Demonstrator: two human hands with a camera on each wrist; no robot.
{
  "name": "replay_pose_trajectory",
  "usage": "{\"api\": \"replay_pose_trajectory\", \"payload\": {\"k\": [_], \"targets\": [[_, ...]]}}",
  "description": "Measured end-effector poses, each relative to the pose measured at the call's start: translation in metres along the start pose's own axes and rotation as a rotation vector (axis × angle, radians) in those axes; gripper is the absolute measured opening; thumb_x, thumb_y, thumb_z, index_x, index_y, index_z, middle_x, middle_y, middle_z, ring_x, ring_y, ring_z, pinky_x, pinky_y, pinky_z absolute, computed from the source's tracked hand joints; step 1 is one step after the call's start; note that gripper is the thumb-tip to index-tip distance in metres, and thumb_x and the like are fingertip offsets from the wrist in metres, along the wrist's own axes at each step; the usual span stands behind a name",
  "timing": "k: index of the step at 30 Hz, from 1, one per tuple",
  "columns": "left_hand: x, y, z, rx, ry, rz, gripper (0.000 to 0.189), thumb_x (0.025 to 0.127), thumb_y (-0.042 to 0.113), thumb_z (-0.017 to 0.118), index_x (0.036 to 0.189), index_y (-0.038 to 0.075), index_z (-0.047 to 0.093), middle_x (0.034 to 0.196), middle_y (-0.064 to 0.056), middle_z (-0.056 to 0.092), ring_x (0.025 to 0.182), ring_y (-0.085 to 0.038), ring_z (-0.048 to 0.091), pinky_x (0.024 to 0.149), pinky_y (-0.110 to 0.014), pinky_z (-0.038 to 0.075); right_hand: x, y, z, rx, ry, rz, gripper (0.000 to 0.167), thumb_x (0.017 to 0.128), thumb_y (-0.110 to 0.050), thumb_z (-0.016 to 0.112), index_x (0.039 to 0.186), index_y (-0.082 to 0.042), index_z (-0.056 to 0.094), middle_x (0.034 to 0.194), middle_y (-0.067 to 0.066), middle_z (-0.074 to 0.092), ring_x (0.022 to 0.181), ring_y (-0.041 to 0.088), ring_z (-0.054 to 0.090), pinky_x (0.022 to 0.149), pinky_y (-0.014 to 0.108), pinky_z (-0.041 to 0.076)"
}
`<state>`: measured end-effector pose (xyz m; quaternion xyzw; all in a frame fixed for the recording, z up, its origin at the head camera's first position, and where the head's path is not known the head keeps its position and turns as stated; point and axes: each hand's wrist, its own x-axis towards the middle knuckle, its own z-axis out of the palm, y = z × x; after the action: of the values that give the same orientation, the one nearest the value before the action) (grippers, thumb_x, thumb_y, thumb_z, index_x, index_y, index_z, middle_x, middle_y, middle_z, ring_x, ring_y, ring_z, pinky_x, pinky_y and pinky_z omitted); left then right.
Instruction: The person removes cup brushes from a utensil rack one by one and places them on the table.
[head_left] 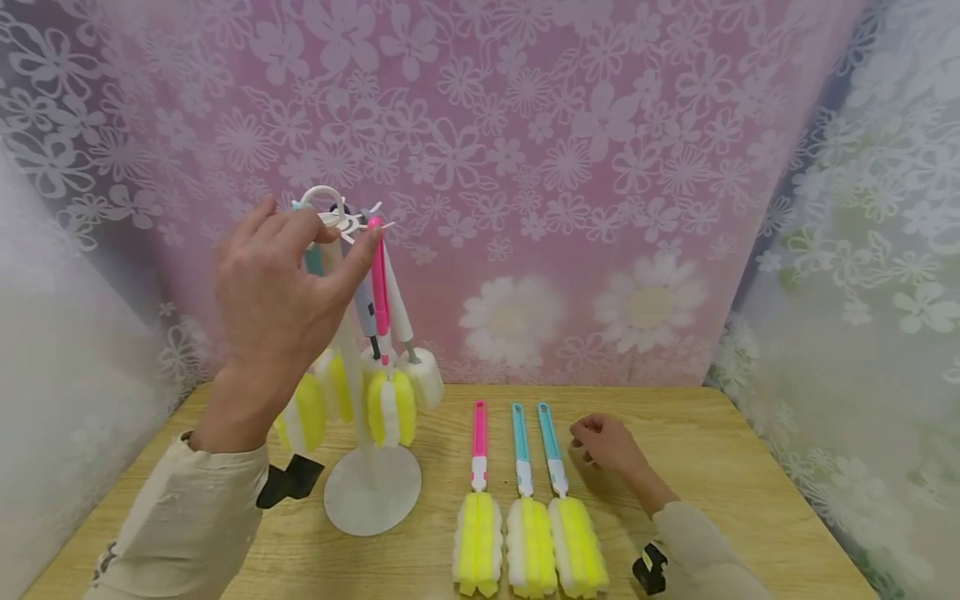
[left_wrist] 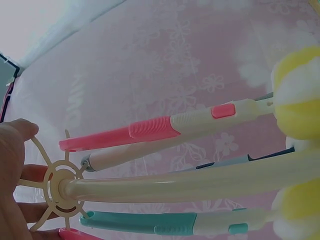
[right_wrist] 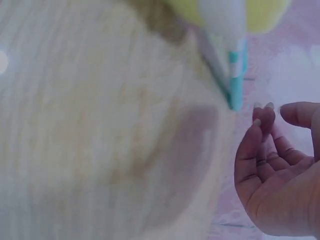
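In the head view my left hand (head_left: 273, 279) grips the spoked top ring (head_left: 347, 223) of a white drying stand. The left wrist view has one fingertip against a spoke and other fingers behind the ring (left_wrist: 64, 186). Sponge brushes hang from it, among them a pink-handled brush (head_left: 381, 283) beside my thumb and a teal-handled brush (left_wrist: 142, 223). My right hand (head_left: 609, 446), loosely curled and holding nothing, is over the table, just right of a blue-handled sponge brush (head_left: 551, 442). Another blue-handled brush (head_left: 521, 442) and a pink-handled one (head_left: 480, 433) lie to its left.
The stand's round white base (head_left: 372, 508) rests on the wooden table (head_left: 675, 408), left of the row of brushes. White-headed brushes (head_left: 422, 379) hang at the stand's back. A pink flowered curtain (head_left: 525, 208) hangs behind the table, with pale flowered curtains at both sides.
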<state>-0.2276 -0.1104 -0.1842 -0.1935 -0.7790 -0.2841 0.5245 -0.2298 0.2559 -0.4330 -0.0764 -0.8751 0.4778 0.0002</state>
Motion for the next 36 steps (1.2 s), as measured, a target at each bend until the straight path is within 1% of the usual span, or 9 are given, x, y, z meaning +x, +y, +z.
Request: {"api": "replay_pose_trajectory", "payload": {"k": [5, 10, 15, 18, 22, 24, 27, 30, 36], "targets": [[-0.001, 0.0, 0.0, -0.021, -0.018, -0.017, 0.039, 0.086, 0.038, 0.064, 0.076, 0.0, 0.066, 0.079, -0.015, 0.069, 0.097, -0.033, 0.063, 0.106, -0.039, 0.032, 0.0, -0.028, 0.001, 0.12, -0.002, -0.064, 0.027, 0.098, -0.021, 0.053, 0.111, 0.001, 0.059, 0.093, 0.014, 0.066, 0.072, 0.035, 0.06, 0.064, 0.039, 0.053], [-0.002, 0.001, -0.001, -0.004, -0.05, -0.032, 0.037, 0.087, 0.036, 0.063, 0.078, 0.0, 0.066, 0.08, -0.014, 0.068, 0.104, -0.034, 0.06, 0.107, -0.043, 0.03, -0.006, -0.078, 0.009, 0.211, -0.042, -0.139, 0.026, 0.096, -0.025, 0.056, 0.111, -0.004, 0.061, 0.091, 0.007, 0.066, 0.07, 0.028, 0.058, 0.062, 0.031, 0.052], [-0.002, 0.001, -0.005, 0.026, -0.049, -0.022, 0.037, 0.087, 0.036, 0.062, 0.079, 0.001, 0.066, 0.078, -0.013, 0.067, 0.096, -0.032, 0.063, 0.109, -0.038, 0.027, -0.014, -0.134, 0.016, 0.225, -0.117, -0.324, 0.022, 0.096, -0.026, 0.057, 0.11, -0.01, 0.062, 0.093, 0.007, 0.065, 0.07, 0.026, 0.057, 0.062, 0.033, 0.052], [-0.004, 0.001, -0.007, 0.044, -0.027, -0.025, 0.038, 0.087, 0.037, 0.061, 0.079, 0.001, 0.067, 0.079, -0.013, 0.068, 0.105, -0.031, 0.06, 0.107, -0.041, 0.029, -0.02, -0.163, 0.022, 0.212, -0.147, -0.449, 0.021, 0.095, -0.028, 0.058, 0.11, -0.014, 0.063, 0.094, 0.005, 0.065, 0.073, 0.025, 0.059, 0.062, 0.035, 0.053], [-0.008, 0.002, -0.007, 0.083, -0.034, -0.042, 0.039, 0.088, 0.04, 0.058, 0.084, 0.002, 0.069, 0.086, -0.014, 0.069, 0.122, -0.032, 0.049, 0.102, -0.049, 0.031, -0.029, -0.194, 0.035, 0.212, -0.18, -0.579, 0.024, 0.094, -0.026, 0.059, 0.114, -0.013, 0.064, 0.1, 0.002, 0.065, 0.081, 0.021, 0.061, 0.067, 0.037, 0.054], [-0.008, 0.003, -0.007, 0.103, -0.045, -0.04, 0.04, 0.089, 0.041, 0.058, 0.087, 0.002, 0.07, 0.09, -0.015, 0.069, 0.122, -0.033, 0.048, 0.102, -0.05, 0.031, -0.031, -0.204, 0.043, 0.21, -0.186, -0.629, 0.027, 0.094, -0.025, 0.06, 0.118, -0.012, 0.064, 0.105, 0.0, 0.065, 0.085, 0.019, 0.061, 0.072, 0.036, 0.054], [-0.009, 0.003, -0.007, 0.114, -0.047, -0.02, 0.04, 0.09, 0.039, 0.057, 0.09, 0.001, 0.07, 0.093, -0.016, 0.069, 0.121, -0.034, 0.048, 0.102, -0.051, 0.03, -0.034, -0.215, 0.054, 0.196, -0.174, -0.669, 0.034, 0.092, -0.028, 0.062, 0.122, -0.012, 0.063, 0.108, -0.003, 0.064, 0.09, 0.014, 0.061, 0.078, 0.034, 0.052], [-0.009, 0.005, -0.006, 0.121, -0.04, 0.005, 0.039, 0.091, 0.037, 0.055, 0.09, 0.001, 0.07, 0.096, -0.017, 0.069, 0.122, -0.035, 0.047, 0.104, -0.051, 0.028, -0.034, -0.225, 0.063, 0.197, -0.157, -0.661, 0.04, 0.09, -0.033, 0.064, 0.126, -0.014, 0.062, 0.109, -0.007, 0.064, 0.092, 0.011, 0.061, 0.082, 0.033, 0.051], [-0.008, 0.009, -0.003, 0.149, -0.023, 0.044, 0.036, 0.093, 0.032, 0.049, 0.088, 0.001, 0.068, 0.097, -0.019, 0.068, 0.117, -0.037, 0.051, 0.103, -0.05, 0.031, -0.03, -0.241, 0.076, 0.212, -0.124, -0.661, 0.041, 0.088, -0.034, 0.067, 0.125, -0.016, 0.062, 0.109, -0.009, 0.064, 0.088, 0.01, 0.061, 0.079, 0.03, 0.051]]}}
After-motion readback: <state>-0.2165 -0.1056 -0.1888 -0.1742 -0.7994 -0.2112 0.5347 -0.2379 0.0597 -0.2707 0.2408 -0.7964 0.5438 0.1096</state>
